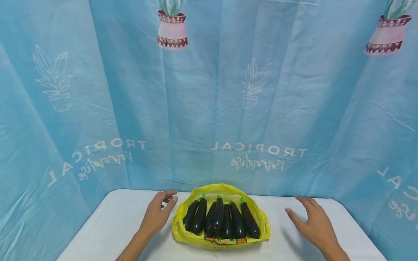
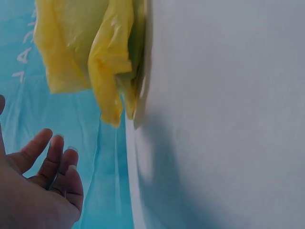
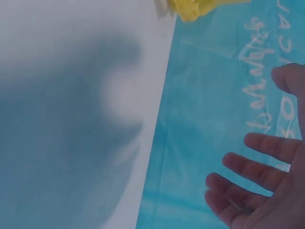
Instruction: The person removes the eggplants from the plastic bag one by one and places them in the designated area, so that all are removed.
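Several dark eggplants (image 1: 218, 219) with green stem ends lie side by side in a yellow plastic bag (image 1: 186, 237), whose mouth is spread wide in the head view. To the bag's left is my left hand (image 1: 158, 212), holding nothing, its fingers loosely bent and its fingertips a short way from the bag's edge. My right hand (image 1: 311, 223) hovers farther off on the right side, thumb and fingers spread apart with nothing between them. In the left wrist view, the bag's gathered side (image 2: 112, 62) hangs above the fingers. Only a yellow corner (image 3: 190, 8) shows in the right wrist view.
A white table (image 1: 121, 212) with rounded far corners bears the bag. Blue curtains (image 1: 196, 108) printed with potted plants and lettering enclose its back and both sides. Shadows of the hands fall on the white surface.
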The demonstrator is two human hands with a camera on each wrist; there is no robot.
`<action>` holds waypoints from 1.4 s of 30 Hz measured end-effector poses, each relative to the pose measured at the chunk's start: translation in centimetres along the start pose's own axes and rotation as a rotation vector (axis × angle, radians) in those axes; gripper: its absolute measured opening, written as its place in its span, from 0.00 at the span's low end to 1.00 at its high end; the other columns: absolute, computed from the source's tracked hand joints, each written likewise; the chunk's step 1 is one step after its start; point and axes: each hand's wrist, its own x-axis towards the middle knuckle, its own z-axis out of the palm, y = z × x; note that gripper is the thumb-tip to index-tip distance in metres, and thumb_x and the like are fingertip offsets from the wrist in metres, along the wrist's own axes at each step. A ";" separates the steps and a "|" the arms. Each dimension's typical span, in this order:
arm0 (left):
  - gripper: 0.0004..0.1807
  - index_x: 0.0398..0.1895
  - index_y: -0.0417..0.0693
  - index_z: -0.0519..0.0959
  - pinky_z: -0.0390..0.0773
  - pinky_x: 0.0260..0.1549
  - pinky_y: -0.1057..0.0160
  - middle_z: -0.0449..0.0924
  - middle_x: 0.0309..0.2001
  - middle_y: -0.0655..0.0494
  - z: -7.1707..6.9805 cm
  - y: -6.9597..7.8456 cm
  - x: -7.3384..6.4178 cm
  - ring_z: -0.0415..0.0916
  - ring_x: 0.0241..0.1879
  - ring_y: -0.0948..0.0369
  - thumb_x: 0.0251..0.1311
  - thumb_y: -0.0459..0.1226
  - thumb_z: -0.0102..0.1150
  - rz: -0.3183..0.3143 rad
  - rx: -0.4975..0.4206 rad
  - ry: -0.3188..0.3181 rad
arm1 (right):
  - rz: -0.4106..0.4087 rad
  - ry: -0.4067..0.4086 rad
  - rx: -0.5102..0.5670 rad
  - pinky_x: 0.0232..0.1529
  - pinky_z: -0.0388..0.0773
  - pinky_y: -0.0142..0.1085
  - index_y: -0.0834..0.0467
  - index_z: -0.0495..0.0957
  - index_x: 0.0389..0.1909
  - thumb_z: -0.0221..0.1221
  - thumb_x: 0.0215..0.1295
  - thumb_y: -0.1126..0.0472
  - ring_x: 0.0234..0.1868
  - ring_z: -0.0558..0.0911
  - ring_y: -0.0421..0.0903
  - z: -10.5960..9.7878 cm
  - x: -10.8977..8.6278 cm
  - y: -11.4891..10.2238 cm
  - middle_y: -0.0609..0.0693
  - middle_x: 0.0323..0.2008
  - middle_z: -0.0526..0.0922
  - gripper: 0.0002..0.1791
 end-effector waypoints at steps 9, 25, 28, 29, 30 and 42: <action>0.18 0.63 0.51 0.81 0.74 0.44 0.65 0.78 0.47 0.58 1.2 0.1 -0.3 0.73 0.47 0.62 0.77 0.47 0.60 -0.097 -0.113 -0.077 | -0.055 0.032 0.006 0.58 0.73 0.68 0.62 0.78 0.67 0.67 0.70 0.38 0.64 0.77 0.69 0.2 -0.1 -2.0 0.65 0.64 0.79 0.37; 0.19 0.60 0.46 0.80 0.74 0.40 0.65 0.76 0.42 0.56 2.0 0.3 -0.5 0.72 0.41 0.60 0.70 0.43 0.68 -0.130 -0.211 -0.118 | -0.121 0.029 0.067 0.59 0.76 0.65 0.57 0.81 0.65 0.69 0.69 0.45 0.62 0.80 0.64 1.2 0.1 -6.1 0.57 0.61 0.82 0.30; 0.17 0.58 0.48 0.81 0.74 0.38 0.65 0.76 0.41 0.56 2.1 0.4 -0.5 0.73 0.40 0.60 0.69 0.41 0.68 -0.134 -0.217 -0.126 | -0.120 0.013 0.080 0.59 0.76 0.65 0.57 0.81 0.65 0.69 0.69 0.45 0.63 0.80 0.63 1.6 0.1 -6.8 0.57 0.61 0.82 0.29; 0.16 0.58 0.48 0.82 0.75 0.38 0.65 0.76 0.41 0.56 2.2 0.4 -0.5 0.73 0.40 0.60 0.69 0.40 0.67 -0.135 -0.215 -0.128 | -0.118 0.008 0.084 0.60 0.76 0.65 0.57 0.81 0.65 0.69 0.69 0.46 0.63 0.80 0.63 1.8 0.1 -7.0 0.56 0.62 0.82 0.29; 0.16 0.58 0.48 0.82 0.75 0.38 0.65 0.77 0.40 0.56 2.3 0.5 -0.5 0.74 0.40 0.60 0.70 0.39 0.67 -0.137 -0.211 -0.130 | -0.116 0.004 0.088 0.60 0.76 0.65 0.57 0.81 0.65 0.70 0.69 0.46 0.63 0.80 0.62 1.9 0.1 -7.2 0.56 0.61 0.82 0.29; 0.10 0.50 0.45 0.84 0.77 0.39 0.67 0.81 0.39 0.55 2.5 0.3 -0.7 0.75 0.39 0.60 0.69 0.32 0.61 -0.159 -0.274 -0.106 | -0.169 0.014 0.151 0.59 0.78 0.61 0.55 0.82 0.63 0.71 0.67 0.47 0.61 0.82 0.58 3.1 0.4 -9.9 0.52 0.59 0.82 0.28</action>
